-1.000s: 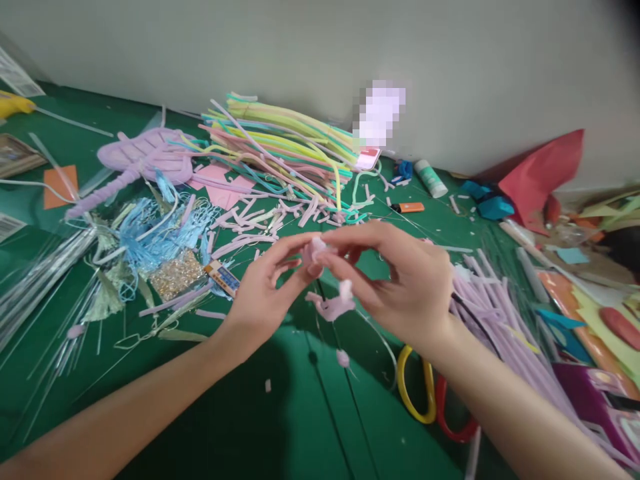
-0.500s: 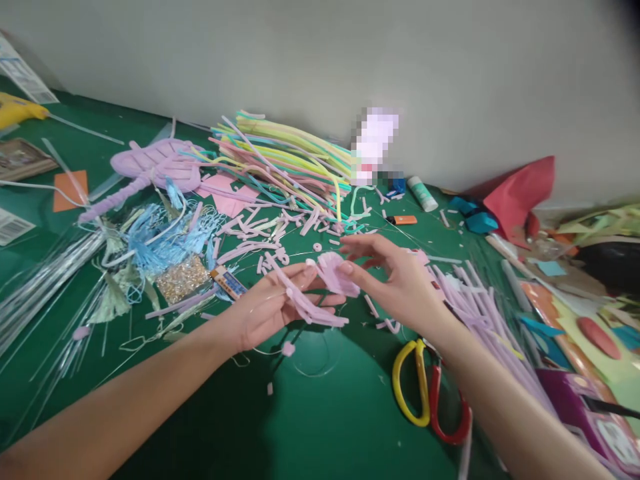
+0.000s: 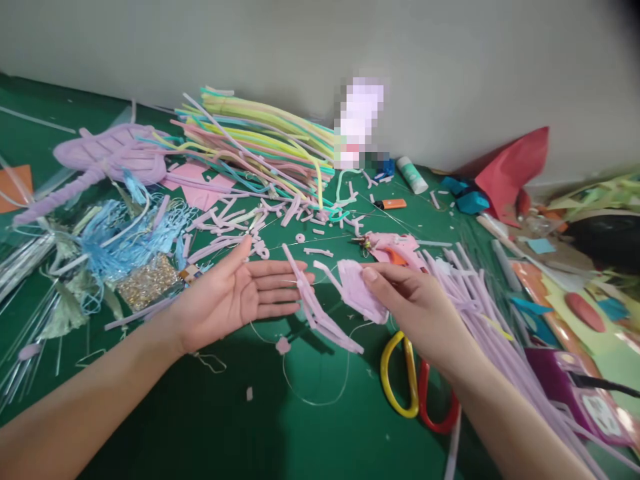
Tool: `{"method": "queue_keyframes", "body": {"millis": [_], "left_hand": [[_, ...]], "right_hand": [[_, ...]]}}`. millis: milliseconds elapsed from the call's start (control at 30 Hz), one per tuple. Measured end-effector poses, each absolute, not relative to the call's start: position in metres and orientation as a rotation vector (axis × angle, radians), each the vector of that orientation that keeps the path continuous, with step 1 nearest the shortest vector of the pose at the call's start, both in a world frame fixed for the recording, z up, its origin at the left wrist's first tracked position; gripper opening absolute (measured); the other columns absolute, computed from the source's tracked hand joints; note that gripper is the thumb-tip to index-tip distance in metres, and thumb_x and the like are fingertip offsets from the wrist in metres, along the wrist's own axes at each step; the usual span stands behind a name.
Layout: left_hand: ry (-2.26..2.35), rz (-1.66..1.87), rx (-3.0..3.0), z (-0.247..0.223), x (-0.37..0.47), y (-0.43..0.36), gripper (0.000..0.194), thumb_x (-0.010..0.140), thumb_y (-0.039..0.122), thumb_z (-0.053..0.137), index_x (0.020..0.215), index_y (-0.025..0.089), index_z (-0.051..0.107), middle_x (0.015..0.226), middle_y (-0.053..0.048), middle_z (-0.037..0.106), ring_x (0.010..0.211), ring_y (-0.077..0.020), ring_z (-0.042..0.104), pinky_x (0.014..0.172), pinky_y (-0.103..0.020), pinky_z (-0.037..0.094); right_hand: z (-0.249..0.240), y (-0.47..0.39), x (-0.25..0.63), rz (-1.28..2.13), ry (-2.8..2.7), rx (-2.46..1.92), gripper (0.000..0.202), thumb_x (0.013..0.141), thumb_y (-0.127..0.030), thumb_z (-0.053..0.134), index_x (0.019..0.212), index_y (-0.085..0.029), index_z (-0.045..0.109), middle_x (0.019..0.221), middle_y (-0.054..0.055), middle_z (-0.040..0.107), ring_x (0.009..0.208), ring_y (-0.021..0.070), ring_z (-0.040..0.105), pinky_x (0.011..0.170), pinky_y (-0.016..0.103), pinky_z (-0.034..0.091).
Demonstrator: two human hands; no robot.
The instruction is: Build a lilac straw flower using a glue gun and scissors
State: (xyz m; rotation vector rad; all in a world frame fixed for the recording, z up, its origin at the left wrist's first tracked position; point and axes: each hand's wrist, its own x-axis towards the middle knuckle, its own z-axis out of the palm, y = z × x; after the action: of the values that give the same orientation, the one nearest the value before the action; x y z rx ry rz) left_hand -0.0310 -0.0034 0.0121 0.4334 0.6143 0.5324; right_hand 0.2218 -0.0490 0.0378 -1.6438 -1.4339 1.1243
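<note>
My right hand (image 3: pixel 415 293) pinches a flat lilac pipe-cleaner piece (image 3: pixel 357 290) between thumb and fingers. A narrow tail sticks out from the piece's left side. My left hand (image 3: pixel 245 293) lies open, palm up, with its fingers stretched out. Just past its fingertips is a second lilac pipe-cleaner piece (image 3: pixel 325 317) of several long strips; whether the fingers touch it I cannot tell. A thin clear thread (image 3: pixel 320 404) loops below, near a small lilac flower-like bit (image 3: pixel 283 345).
Yellow-and-red-handled scissors (image 3: pixel 407 380) lie below my right hand, beside lilac pipe cleaners (image 3: pixel 470 313). Colourful pipe cleaners (image 3: pixel 260 140) are heaped at the back. Blue tassels (image 3: pixel 113 230), a bag of gold beads (image 3: pixel 149 283) and an orange lighter (image 3: pixel 390 204) lie about.
My left hand has opened and moved left, away from the lilac pieces. My right hand has shifted right and slightly down with the flat piece. The view has turned a little to the right.
</note>
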Motion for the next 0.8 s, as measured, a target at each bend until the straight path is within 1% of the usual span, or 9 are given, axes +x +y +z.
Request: {"method": "queue_keyframes", "body": {"millis": [100, 200, 367, 433, 500, 533, 667, 733, 800], "left_hand": [[0.499, 0.511, 0.435, 0.017, -0.034, -0.003, 0.071, 0.101, 0.058, 0.025, 0.121, 0.007, 0.07, 0.131, -0.016, 0.066, 0.122, -0.0285, 0.063, 0.099, -0.036, 0.055], [0.398, 0.467, 0.465, 0.024, -0.037, -0.005, 0.065, 0.102, 0.054, 0.028, 0.125, 0.008, 0.068, 0.132, -0.013, 0.065, 0.124, -0.0264, 0.061, 0.099, -0.032, 0.054], [0.496, 0.568, 0.557, 0.027, -0.054, 0.005, 0.055, 0.098, 0.054, 0.043, 0.121, 0.012, 0.071, 0.127, -0.013, 0.069, 0.12, -0.0284, 0.064, 0.096, -0.036, 0.057], [0.609, 0.702, 0.614, 0.024, -0.059, 0.011, 0.041, 0.097, 0.046, 0.05, 0.115, 0.018, 0.074, 0.123, -0.009, 0.072, 0.118, -0.0266, 0.065, 0.094, -0.035, 0.058], [0.722, 0.783, 0.699, 0.02, -0.056, 0.013, 0.024, 0.093, 0.03, 0.061, 0.113, 0.024, 0.075, 0.121, -0.004, 0.074, 0.118, -0.0229, 0.066, 0.093, -0.028, 0.058], [0.765, 0.806, 0.757, 0.018, -0.053, 0.012, 0.023, 0.09, 0.022, 0.066, 0.111, 0.026, 0.075, 0.118, -0.003, 0.075, 0.117, -0.0212, 0.066, 0.093, -0.024, 0.057], [0.736, 0.694, 1.047, 0.012, -0.028, -0.01, 0.041, 0.081, 0.019, 0.078, 0.12, 0.029, 0.07, 0.132, -0.004, 0.068, 0.128, -0.0237, 0.058, 0.106, -0.03, 0.049], [0.693, 0.663, 1.099, 0.01, -0.017, -0.023, 0.062, 0.071, 0.02, 0.086, 0.128, 0.03, 0.064, 0.141, -0.004, 0.061, 0.132, -0.0254, 0.054, 0.111, -0.033, 0.045], [0.772, 0.716, 1.029, 0.009, -0.008, -0.034, 0.065, 0.07, 0.028, 0.087, 0.129, 0.028, 0.062, 0.139, -0.005, 0.062, 0.13, -0.0252, 0.055, 0.106, -0.03, 0.048]], "right_hand": [[0.043, -0.054, 0.228, 1.343, -1.466, -1.553, 0.026, 0.083, -0.047, 0.068, 0.077, -0.022, 0.068, 0.067, -0.001, 0.057, 0.06, 0.0112, 0.05, 0.055, 0.023, 0.043], [0.049, -0.061, 0.239, 1.499, -1.451, -1.476, 0.024, 0.083, -0.044, 0.071, 0.077, -0.021, 0.066, 0.064, -0.004, 0.053, 0.056, 0.0085, 0.046, 0.052, 0.02, 0.039], [0.062, -0.066, 0.272, 1.35, -1.201, -1.446, 0.025, 0.081, -0.045, 0.074, 0.075, -0.021, 0.069, 0.064, -0.004, 0.055, 0.054, 0.0065, 0.047, 0.048, 0.017, 0.039], [0.065, -0.065, 0.278, 1.247, -1.001, -1.423, 0.025, 0.075, -0.043, 0.079, 0.073, -0.021, 0.069, 0.061, -0.005, 0.054, 0.051, 0.0053, 0.045, 0.045, 0.015, 0.039], [0.065, -0.065, 0.271, 1.162, -0.818, -1.372, 0.024, 0.071, -0.041, 0.083, 0.071, -0.021, 0.069, 0.06, -0.005, 0.054, 0.049, 0.0048, 0.045, 0.044, 0.013, 0.04], [0.064, -0.065, 0.262, 1.135, -0.738, -1.331, 0.023, 0.069, -0.039, 0.084, 0.071, -0.021, 0.07, 0.059, -0.005, 0.053, 0.049, 0.0049, 0.046, 0.044, 0.013, 0.042], [0.046, -0.074, 0.204, 1.275, -0.489, -1.194, 0.027, 0.07, -0.04, 0.083, 0.089, -0.023, 0.072, 0.087, 0.0, 0.071, 0.071, 0.0108, 0.064, 0.064, 0.02, 0.057], [0.036, -0.08, 0.176, 1.43, -0.45, -1.102, 0.025, 0.075, -0.04, 0.079, 0.09, -0.022, 0.07, 0.096, 0.001, 0.072, 0.084, 0.0124, 0.067, 0.075, 0.023, 0.058], [0.027, -0.084, 0.157, 1.505, -0.463, -1.055, 0.025, 0.079, -0.043, 0.076, 0.091, -0.022, 0.068, 0.094, 0.0, 0.07, 0.087, 0.0125, 0.066, 0.078, 0.025, 0.057]]}}
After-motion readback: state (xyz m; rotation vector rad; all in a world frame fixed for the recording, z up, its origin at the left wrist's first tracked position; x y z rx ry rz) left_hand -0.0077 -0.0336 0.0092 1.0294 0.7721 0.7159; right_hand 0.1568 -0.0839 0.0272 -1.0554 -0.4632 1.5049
